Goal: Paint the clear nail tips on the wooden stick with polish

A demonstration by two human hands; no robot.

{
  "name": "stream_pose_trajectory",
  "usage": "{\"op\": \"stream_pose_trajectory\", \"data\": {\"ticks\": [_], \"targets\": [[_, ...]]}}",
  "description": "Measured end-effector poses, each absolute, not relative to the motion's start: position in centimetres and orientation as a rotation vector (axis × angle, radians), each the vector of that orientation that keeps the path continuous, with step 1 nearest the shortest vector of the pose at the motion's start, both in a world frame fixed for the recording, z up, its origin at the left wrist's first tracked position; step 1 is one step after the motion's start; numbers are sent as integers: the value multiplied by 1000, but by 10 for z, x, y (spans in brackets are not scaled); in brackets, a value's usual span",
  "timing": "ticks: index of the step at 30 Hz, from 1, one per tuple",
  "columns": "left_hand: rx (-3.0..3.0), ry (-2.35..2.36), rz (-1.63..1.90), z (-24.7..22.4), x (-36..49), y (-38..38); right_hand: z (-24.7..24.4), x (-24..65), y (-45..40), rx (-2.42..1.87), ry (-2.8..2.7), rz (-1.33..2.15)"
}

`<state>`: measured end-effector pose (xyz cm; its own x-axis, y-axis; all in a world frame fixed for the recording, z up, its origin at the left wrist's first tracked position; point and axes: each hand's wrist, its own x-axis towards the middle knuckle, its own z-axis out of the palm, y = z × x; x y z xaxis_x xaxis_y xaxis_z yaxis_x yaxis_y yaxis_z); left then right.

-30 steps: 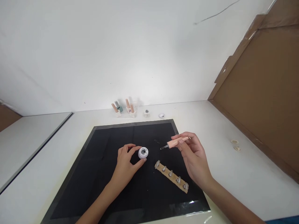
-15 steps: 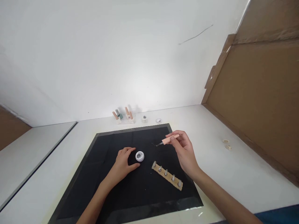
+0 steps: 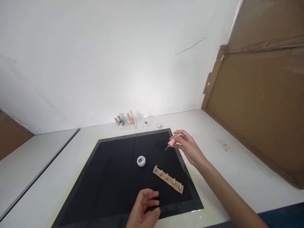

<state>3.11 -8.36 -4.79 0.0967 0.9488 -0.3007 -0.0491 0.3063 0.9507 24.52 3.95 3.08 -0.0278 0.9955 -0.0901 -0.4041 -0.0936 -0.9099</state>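
My right hand point(image 3: 186, 145) holds a nail polish brush by its pink cap point(image 3: 174, 140), its bristle tip pointing down and left above the mat. Near the mat's front edge is my left hand point(image 3: 145, 207), its fingers loosely curved and apart, with nothing in them. Between the hands lies a strip of tan board point(image 3: 169, 181) bearing a row of several nail tips point(image 3: 167, 176). A small round white pot point(image 3: 141, 161) with grey, flaky-looking contents stands untouched at the middle of the mat.
The black mat point(image 3: 114, 177) lies taped on a white table point(image 3: 215, 177). Behind it stand several nail polish bottles point(image 3: 119, 123), an uncapped bottle point(image 3: 146, 124) and a small white lid point(image 3: 160, 125). Two pale round pieces point(image 3: 226, 147) lie right. A cardboard panel point(image 3: 258, 104) walls the right side.
My left hand has left the pot's side and come back toward the front edge, beside the strip. My right hand has turned the brush to a steeper downward slant.
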Motion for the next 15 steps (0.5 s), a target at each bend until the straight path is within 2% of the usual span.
{"op": "stream_pose_trajectory", "data": {"ticks": [3, 7, 15], "targets": [[598, 1089, 927, -53, 34, -84, 19, 256, 39, -1008, -802, 1679], [335, 946, 916, -38, 34, -74, -5, 260, 32, -1065, -680, 1910], [249, 943, 906, -9, 51, -63, -19, 255, 18, -1073, -481, 1967]]}}
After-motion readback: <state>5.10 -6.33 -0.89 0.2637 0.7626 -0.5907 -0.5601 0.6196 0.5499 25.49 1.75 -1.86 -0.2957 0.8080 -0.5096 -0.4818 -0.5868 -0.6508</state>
